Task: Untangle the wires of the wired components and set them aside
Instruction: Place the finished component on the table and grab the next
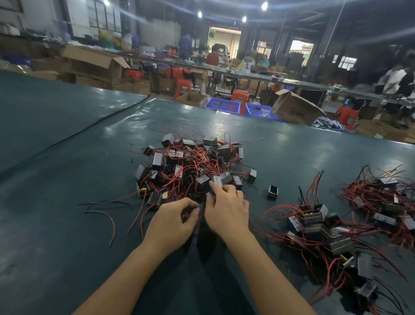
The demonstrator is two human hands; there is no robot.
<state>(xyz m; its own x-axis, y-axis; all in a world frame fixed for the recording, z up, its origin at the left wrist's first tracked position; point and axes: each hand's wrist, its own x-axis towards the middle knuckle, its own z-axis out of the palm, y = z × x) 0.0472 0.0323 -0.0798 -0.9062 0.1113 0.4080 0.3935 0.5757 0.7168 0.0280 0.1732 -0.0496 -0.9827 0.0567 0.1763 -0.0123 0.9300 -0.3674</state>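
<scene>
Left grip (173,220): fingers curled against the thumb at the pile's near edge; it may pinch a wire, but I cannot tell.
Right grip (225,205): just beside the left, fingers curled down round parts of the tangled pile (192,166), index tip on a grey component (216,180).
Tangled pile: mid green counter (56,210), red wires spilling outward.
Lone component (272,192): just right of the pile.
Separated heap (317,231): well to the right.
</scene>
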